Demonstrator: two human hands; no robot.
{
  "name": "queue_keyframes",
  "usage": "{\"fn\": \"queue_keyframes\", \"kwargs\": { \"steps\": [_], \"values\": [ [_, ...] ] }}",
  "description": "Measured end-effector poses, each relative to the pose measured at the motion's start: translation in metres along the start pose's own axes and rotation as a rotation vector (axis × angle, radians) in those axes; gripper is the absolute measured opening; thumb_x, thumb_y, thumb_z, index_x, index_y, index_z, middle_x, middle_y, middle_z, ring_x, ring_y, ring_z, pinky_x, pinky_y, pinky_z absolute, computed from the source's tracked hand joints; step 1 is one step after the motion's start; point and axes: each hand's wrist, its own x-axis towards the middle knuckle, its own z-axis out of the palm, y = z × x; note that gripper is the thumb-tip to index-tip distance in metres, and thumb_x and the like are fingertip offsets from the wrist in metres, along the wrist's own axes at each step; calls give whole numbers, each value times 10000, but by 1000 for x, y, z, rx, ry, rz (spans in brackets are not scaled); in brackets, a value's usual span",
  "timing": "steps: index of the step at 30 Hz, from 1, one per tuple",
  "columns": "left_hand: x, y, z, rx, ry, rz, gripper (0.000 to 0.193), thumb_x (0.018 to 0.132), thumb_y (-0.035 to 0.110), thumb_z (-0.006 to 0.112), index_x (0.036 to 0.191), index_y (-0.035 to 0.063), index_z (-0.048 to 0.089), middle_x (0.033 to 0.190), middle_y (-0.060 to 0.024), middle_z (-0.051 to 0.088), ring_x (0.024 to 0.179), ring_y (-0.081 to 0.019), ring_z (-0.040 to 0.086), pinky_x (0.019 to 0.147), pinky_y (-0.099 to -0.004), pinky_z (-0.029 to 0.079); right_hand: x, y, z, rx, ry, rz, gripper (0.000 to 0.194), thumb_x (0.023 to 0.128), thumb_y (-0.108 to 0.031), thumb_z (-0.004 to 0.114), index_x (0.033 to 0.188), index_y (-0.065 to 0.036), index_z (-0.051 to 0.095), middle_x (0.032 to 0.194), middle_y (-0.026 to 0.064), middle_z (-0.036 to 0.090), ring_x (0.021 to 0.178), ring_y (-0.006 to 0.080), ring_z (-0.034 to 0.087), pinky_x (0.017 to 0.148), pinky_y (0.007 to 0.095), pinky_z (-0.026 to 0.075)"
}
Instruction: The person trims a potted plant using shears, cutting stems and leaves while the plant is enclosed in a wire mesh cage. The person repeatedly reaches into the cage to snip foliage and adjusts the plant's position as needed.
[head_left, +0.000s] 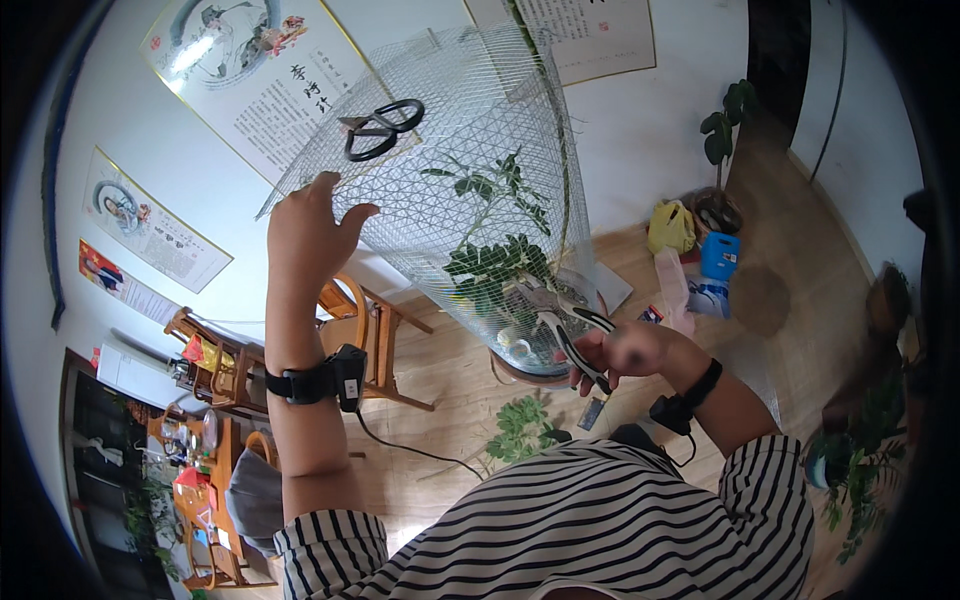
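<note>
A tall wire mesh cylinder (450, 97) stands around a leafy potted plant (499, 259), rising from the pot (551, 379). At the mesh's upper left edge is my left hand (311, 225), thumb and index finger apart; its other fingers are mostly hidden, so any contact with the wire is unclear. My right hand (634, 349) holds pliers (574, 349) with black-and-white handles, which are spread apart. The pliers' jaws overlap the lower mesh in view. Black-handled scissors (382, 131) hang on the mesh above my left hand. A green pole (559, 127) runs along the mesh.
Cut leafy branches (521, 427) and a small card-like packet (592, 412) lie on the floor. A wooden chair (375, 337) stands left of the pot. A yellow bag (671, 226), a blue container (720, 255) and another potted plant (718, 206) are at right.
</note>
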Motion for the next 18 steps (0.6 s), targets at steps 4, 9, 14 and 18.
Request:
{"fn": "queue_keyframes", "kwargs": {
  "steps": [4,9,14,18],
  "values": [
    [0,2,-1,20,1,-2,594,818,410,825,1198,-22,679,998,-247,741,920,-393,735,832,-431,573,-25,-11,-8,-75,-58,58,834,688,-99,538,1508,7,433,1422,243,546,1262,351,597,956,347,553],
    [1,2,-1,17,-27,-28,596,827,386,820,1237,-17,658,1062,-245,735,975,-395,727,866,-435,567,-50,-61,-2,-45,-36,191,834,701,-56,508,1521,46,392,1464,258,520,1333,375,555,1025,380,540],
    [3,-3,3,-2,19,30,574,824,341,829,1239,-13,653,1009,-236,725,913,-379,723,818,-429,566,-54,-115,1,-69,-33,330,798,723,-68,511,1509,35,418,1444,264,540,1342,379,551,1013,372,548],
    [4,-6,7,22,92,112,582,815,342,836,1229,-20,648,801,-217,718,716,-348,727,688,-414,570,-58,-153,2,-170,-53,457,805,712,-91,521,1503,29,427,1451,269,533,1343,384,549,1021,381,539]
  ]
}}
